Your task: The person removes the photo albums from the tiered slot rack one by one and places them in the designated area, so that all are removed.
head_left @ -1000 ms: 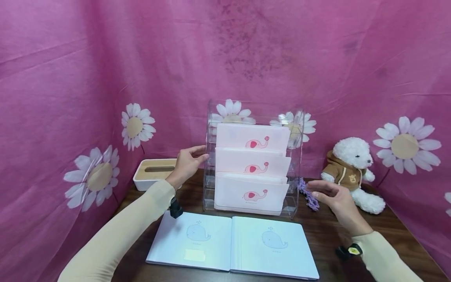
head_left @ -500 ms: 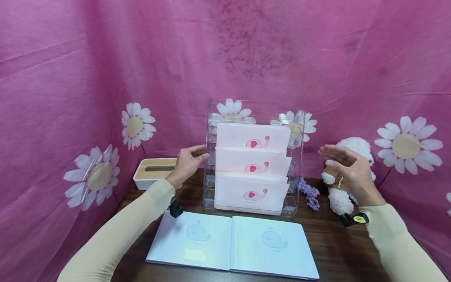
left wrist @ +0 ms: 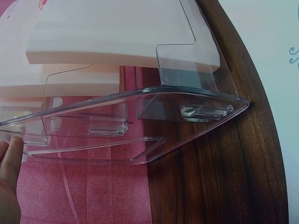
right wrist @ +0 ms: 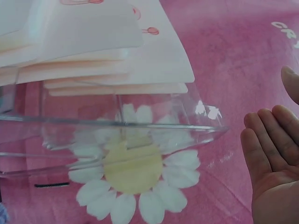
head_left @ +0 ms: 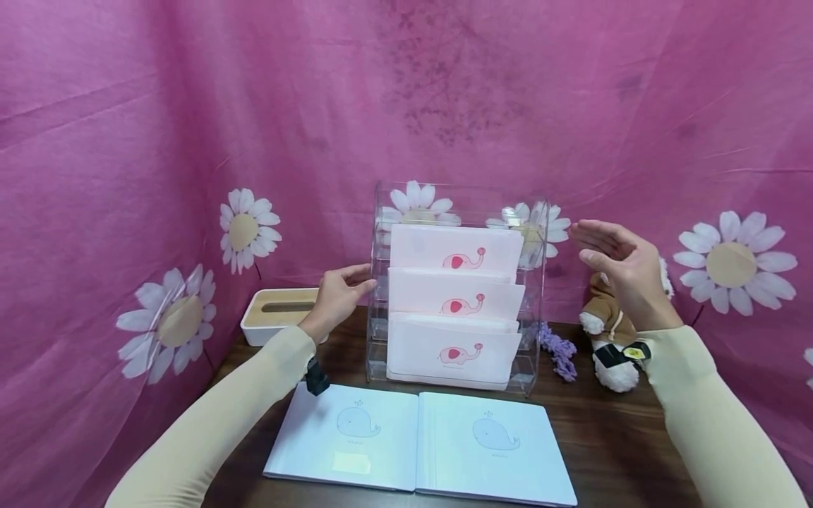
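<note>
A clear acrylic tiered rack (head_left: 538, 303) stands upright on the table and holds pale pink booklets (head_left: 454, 356) with red elephants in three tiers. My left hand (head_left: 336, 300) is at the rack's left side, fingers extended and fingertips at the panel edge; in the left wrist view its fingers (left wrist: 13, 161) come up to the clear side panel. My right hand (head_left: 625, 268) is raised right of the rack's upper part, apart from it, fingers straight and palm toward it. The right wrist view shows that hand (right wrist: 275, 168) holding nothing, beyond the rack's corner.
Two white whale booklets (head_left: 343, 437) lie side by side before the rack. A white box with a wooden lid (head_left: 273, 321) stands at left. Purple flowers (head_left: 559, 353) and a plush bear (head_left: 612, 317), partly behind my right arm, are at right. Pink cloth (head_left: 305, 106) hangs behind.
My right hand has risen from beside the purple flowers to near the rack's upper right, now in front of the plush bear. My left hand stays at the rack's left side.
</note>
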